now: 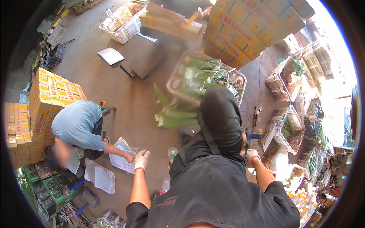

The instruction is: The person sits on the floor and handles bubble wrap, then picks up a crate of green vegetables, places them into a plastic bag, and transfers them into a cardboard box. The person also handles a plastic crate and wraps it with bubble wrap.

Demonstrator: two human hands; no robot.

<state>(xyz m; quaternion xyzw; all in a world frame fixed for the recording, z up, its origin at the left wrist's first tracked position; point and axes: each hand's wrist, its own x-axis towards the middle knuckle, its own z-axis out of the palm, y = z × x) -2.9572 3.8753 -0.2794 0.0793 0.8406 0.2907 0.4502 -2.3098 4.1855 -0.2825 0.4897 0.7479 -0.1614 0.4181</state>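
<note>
My left hand [141, 160], in a pale knit glove, is beside a sheaf of printed papers [121, 155] that a co-worker's hand [130, 158] holds. Whether my glove grips the sheaf's edge cannot be made out. My right hand [252, 154], also gloved, is low by my right thigh, its fingers partly hidden. Before my knees a plastic crate [243, 82] holds long thick green leaves [199, 72] with white ties among them. More such leaves [178, 115] lie on the floor against the crate.
A platform scale [111, 57] stands ahead. Behind it another person handles a carton [171, 27]. Cartons are stacked ahead right [239, 31] and at left [45, 99]. Soiled crates [285, 79] line the right. A second paper pile [100, 176] lies near the bent co-worker [79, 122].
</note>
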